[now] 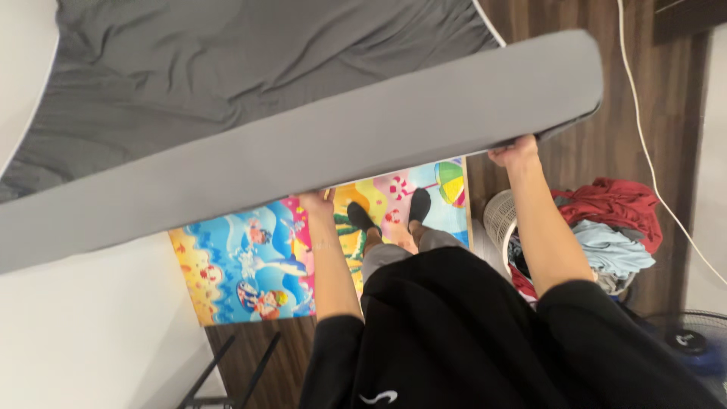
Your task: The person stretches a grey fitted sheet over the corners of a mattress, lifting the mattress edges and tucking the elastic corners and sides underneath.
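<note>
Fingers of left hand [316, 203] and right hand [515, 154] are curled shut under the lower edge of the grey mattress [303, 144], fingertips hidden behind it. Mattress is lifted off the floor on the near side, tilted, running 8 to 2 o'clock; its dark sheeted top faces 12. Judging by that: raised, not set down anywhere. Colourful play mat [250, 265] underfoot, laundry basket [598, 227] at 4. Far mattress edge cut off.

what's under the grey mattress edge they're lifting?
Under the grey mattress, raised by the left hand and right hand: a colourful play mat and the person's feet. The rest of the mat is covered.
</note>
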